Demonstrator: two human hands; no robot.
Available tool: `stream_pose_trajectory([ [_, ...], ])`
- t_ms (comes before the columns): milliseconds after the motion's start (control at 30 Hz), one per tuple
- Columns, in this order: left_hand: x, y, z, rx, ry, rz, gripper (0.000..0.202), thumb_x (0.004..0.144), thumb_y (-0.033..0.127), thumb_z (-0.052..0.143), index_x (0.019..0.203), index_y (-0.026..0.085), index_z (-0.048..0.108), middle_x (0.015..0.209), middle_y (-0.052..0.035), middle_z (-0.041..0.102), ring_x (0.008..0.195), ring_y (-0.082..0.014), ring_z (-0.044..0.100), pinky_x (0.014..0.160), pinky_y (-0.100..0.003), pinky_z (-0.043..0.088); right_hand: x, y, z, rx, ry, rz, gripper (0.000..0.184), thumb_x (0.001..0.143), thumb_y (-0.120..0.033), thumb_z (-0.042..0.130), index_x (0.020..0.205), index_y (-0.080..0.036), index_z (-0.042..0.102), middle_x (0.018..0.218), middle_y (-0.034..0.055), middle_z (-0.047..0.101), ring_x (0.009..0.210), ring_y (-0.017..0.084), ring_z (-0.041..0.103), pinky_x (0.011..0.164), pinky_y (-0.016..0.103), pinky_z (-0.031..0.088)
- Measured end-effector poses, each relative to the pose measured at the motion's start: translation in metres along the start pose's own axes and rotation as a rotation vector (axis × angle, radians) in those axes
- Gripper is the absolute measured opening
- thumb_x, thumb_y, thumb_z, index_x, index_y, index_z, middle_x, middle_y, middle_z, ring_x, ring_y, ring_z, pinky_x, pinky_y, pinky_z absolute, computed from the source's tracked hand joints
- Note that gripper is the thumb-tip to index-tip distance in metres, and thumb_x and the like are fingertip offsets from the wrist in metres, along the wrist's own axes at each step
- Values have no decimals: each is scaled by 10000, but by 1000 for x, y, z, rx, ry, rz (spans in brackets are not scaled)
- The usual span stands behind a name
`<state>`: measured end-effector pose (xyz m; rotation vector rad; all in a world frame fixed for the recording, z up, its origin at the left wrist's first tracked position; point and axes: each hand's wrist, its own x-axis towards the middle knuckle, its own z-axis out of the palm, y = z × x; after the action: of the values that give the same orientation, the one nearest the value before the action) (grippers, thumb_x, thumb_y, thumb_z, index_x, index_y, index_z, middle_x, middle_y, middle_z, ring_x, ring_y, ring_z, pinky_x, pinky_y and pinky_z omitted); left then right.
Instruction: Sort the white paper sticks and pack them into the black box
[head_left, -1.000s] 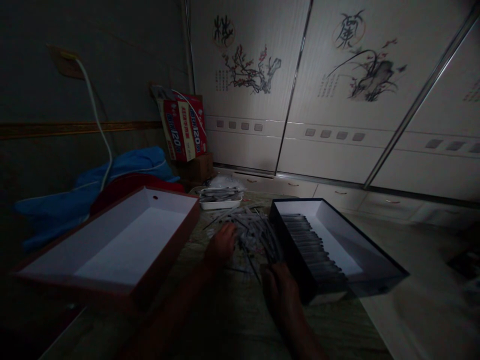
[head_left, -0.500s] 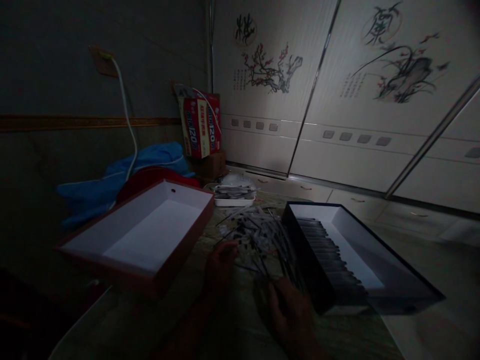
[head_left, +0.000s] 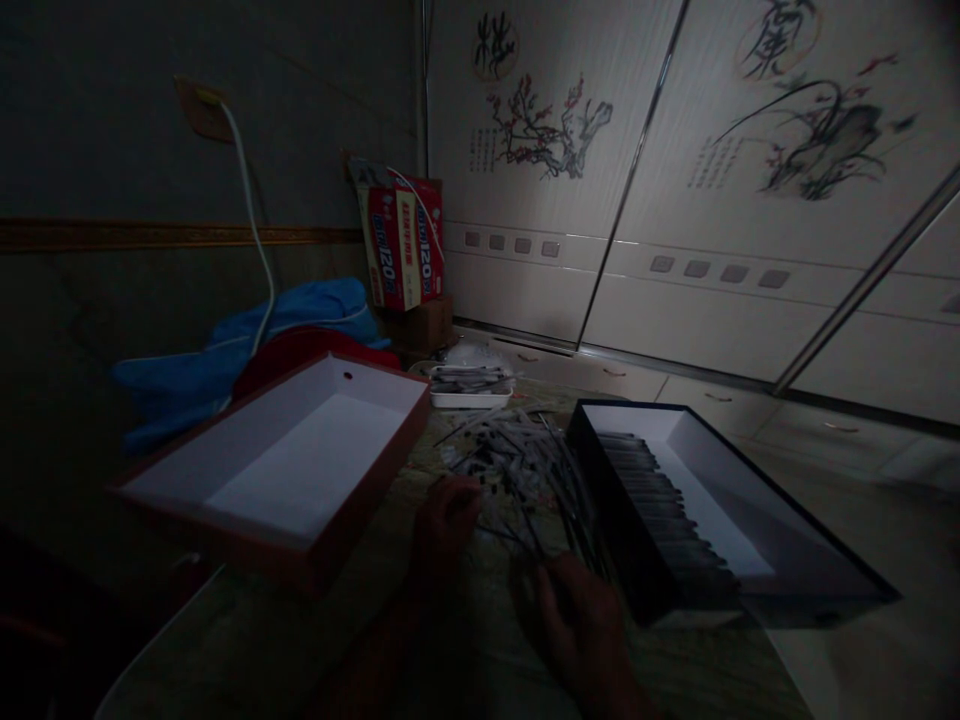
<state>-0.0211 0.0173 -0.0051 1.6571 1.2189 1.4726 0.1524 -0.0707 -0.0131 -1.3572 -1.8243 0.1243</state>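
In dim light, a loose pile of thin dark sticks and pale, clear-looking pieces (head_left: 517,450) spreads over the table between two boxes. At the pile's near left edge is my left hand (head_left: 444,530), its fingers curled together; what they pinch, if anything, is too dark to make out. My right hand (head_left: 577,615) is closed, thumb on top, around a thin dark stick (head_left: 531,530) that points up and left toward the pile. Right of it stands a dark open box (head_left: 626,525) with a white inside, holding a row of slim dark sticks (head_left: 667,510) along its left side.
At left lies a red-brown open box (head_left: 367,510) with a white interior. Behind the pile, a white tray (head_left: 471,400) holds more sticks. Farther back are blue cloth (head_left: 300,310), a red printed carton (head_left: 405,245) and white cabinet doors (head_left: 540,290). A white cable (head_left: 251,210) hangs from a wall socket.
The view has shifted slightly. Both hands keep nearly the same place and grip, and the boxes and pile look unchanged.
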Motion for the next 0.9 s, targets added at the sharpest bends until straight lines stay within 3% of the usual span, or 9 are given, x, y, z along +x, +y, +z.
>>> stream_pose_trajectory([
  [167,-7,10,7,34,-63,50,89,746,262,564,711,212,629,902,-53,659,903,-197,599,840,-342,467,0,1,1,-13,18,8,191,859,-234,439,709,-179,544,602,1,547,516,101,523,509,203,367],
  [333,-2,10,7,-84,115,-131,146,726,302,580,795,179,620,814,-44,663,805,-189,623,757,-318,498,0,-1,-1,-33,91,-14,213,848,-223,445,652,-186,520,544,-18,513,464,90,486,468,197,342],
  [500,6,0,-3,-113,179,-222,199,720,330,581,818,165,633,805,-47,684,784,-193,636,747,-318,502,0,-3,-1,-42,84,-69,188,837,-190,449,665,-189,524,543,-18,508,461,91,484,461,195,341],
  [767,2,1,4,-73,154,-171,154,721,302,591,798,173,623,814,-37,668,780,-180,628,735,-295,499,-2,0,4,-28,42,-87,177,820,-189,458,658,-187,530,557,-8,524,480,99,500,478,198,343],
  [900,-6,5,10,-6,68,-31,88,739,260,577,786,191,603,824,-28,644,804,-171,613,750,-289,492,0,-6,4,-16,-1,-40,196,832,-211,453,650,-187,522,557,-10,519,479,100,505,485,197,347],
])
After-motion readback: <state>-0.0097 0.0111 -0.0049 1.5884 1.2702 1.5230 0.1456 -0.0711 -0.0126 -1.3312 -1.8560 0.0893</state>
